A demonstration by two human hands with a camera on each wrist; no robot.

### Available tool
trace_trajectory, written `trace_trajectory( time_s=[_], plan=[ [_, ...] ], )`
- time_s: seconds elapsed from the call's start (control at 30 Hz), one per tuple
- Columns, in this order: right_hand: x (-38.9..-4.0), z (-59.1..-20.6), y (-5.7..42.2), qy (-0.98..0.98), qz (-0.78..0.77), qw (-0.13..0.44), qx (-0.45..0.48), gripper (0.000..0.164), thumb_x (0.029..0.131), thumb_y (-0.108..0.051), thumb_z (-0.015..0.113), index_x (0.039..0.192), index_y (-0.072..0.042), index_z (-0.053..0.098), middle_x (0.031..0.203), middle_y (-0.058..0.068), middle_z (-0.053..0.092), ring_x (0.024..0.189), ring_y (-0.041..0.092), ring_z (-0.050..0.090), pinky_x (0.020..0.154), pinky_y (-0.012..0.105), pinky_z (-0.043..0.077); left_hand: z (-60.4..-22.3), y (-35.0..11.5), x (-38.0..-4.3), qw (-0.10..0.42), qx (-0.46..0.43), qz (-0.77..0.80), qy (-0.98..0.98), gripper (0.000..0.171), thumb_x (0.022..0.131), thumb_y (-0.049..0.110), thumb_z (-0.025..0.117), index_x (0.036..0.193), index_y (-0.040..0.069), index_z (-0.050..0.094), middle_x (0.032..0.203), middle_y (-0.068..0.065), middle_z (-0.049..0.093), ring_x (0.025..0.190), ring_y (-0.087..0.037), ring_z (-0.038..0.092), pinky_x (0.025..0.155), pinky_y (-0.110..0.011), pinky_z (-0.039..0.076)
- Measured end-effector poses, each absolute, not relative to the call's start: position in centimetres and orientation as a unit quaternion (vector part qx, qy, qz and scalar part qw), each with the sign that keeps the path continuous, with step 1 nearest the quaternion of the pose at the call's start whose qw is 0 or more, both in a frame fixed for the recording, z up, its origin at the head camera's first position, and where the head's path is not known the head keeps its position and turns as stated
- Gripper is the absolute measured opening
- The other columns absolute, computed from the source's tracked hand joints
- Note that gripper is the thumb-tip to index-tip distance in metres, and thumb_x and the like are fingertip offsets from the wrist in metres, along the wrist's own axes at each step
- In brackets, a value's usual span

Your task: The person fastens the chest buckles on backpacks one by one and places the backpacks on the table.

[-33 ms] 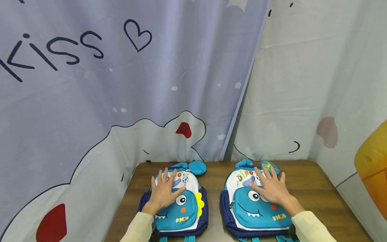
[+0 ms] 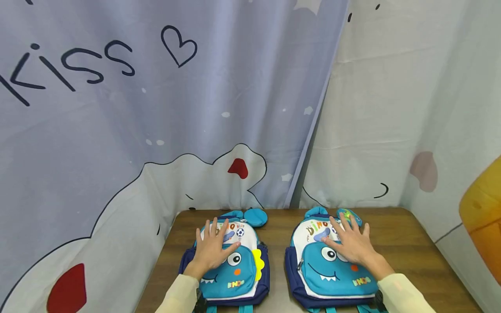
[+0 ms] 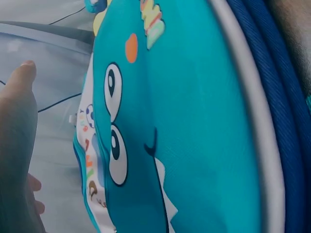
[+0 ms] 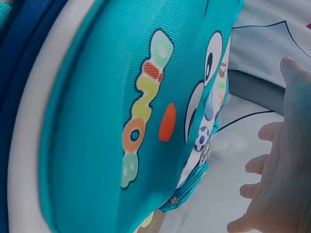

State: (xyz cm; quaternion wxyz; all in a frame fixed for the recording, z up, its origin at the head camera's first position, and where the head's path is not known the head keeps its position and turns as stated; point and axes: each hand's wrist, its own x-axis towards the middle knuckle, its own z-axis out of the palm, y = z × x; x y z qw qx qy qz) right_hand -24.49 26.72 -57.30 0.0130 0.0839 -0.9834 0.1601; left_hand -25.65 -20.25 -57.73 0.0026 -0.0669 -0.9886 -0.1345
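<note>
Two children's backpacks lie side by side with their fronts up. The left backpack [image 2: 242,278] has a teal dinosaur-face pocket, yellow spikes and navy sides. My left hand [image 2: 209,250], fingers spread, is over its upper front; in the left wrist view a gap shows between that hand [image 3: 17,141] and the backpack [image 3: 209,107]. A matching right backpack [image 2: 321,284] has my right hand [image 2: 354,245] above it, fingers apart. The right wrist view also shows this hand [image 4: 286,179] apart from the teal pocket [image 4: 92,136]. Neither hand holds anything.
The backpacks are on a brown wooden table [image 2: 399,243]. A round teal pouch [image 2: 255,217] hangs at the left backpack's top, and a printed pouch [image 2: 352,217] at the right one's. Printed curtains [image 2: 235,87] hang behind the table.
</note>
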Motion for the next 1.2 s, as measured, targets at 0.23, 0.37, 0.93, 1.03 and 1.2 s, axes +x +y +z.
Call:
trace_trajectory(
  time_s=[0.23,0.37,0.93,1.03,1.2],
  plan=[
    [-24.7,-57.3,27.1,-0.985,0.153,0.02,0.081,0.097,0.096,-0.075,0.055,0.165,-0.008,0.036,0.17,0.033,0.022,0.154,0.062,0.011,0.109,0.09,-0.001,-57.3,-20.1,-26.1,0.015,-0.083,-0.133,-0.987,0.099,0.092,0.079,0.054,0.169,0.022,0.029,0.174,-0.023,0.021,0.16,-0.052,0.014,0.121,-0.079,0.007],
    [-24.6,-57.1,27.6,-0.985,0.153,0.02,0.077,0.097,0.097,-0.075,0.055,0.165,-0.008,0.036,0.169,0.033,0.022,0.154,0.063,0.011,0.109,0.09,-0.001,-56.6,-19.3,-26.7,0.03,-0.102,-0.126,-0.986,0.098,0.092,0.079,0.053,0.169,0.023,0.03,0.174,-0.023,0.022,0.16,-0.051,0.016,0.121,-0.08,0.008],
    [-22.8,-57.6,29.7,-0.985,0.153,0.006,0.073,0.1,0.096,-0.077,0.054,0.164,-0.006,0.037,0.168,0.037,0.023,0.152,0.065,0.013,0.107,0.091,-0.002,-55.7,-15.2,-27.2,0.035,-0.146,-0.116,-0.982,0.095,0.096,0.081,0.047,0.17,0.027,0.024,0.175,-0.018,0.02,0.162,-0.047,0.016,0.123,-0.077,0.01],
    [-22.3,-57.8,30.0,-0.985,0.156,0.006,0.072,0.099,0.096,-0.076,0.054,0.164,-0.006,0.036,0.167,0.037,0.024,0.152,0.065,0.013,0.107,0.091,-0.003,-56.1,-14.4,-27.3,0.027,-0.159,-0.118,-0.98,0.095,0.096,0.08,0.047,0.171,0.027,0.022,0.176,-0.019,0.019,0.162,-0.046,0.014,0.122,-0.077,0.01],
    [-21.5,-58.1,30.4,-0.984,0.163,0.013,0.072,0.097,0.097,-0.074,0.056,0.164,-0.007,0.038,0.167,0.036,0.027,0.152,0.064,0.015,0.106,0.091,-0.002,-56.4,-13.0,-27.4,0.03,-0.171,-0.124,-0.977,0.094,0.097,0.081,0.046,0.171,0.028,0.023,0.176,-0.018,0.019,0.162,-0.046,0.015,0.123,-0.076,0.012]
  ],
)
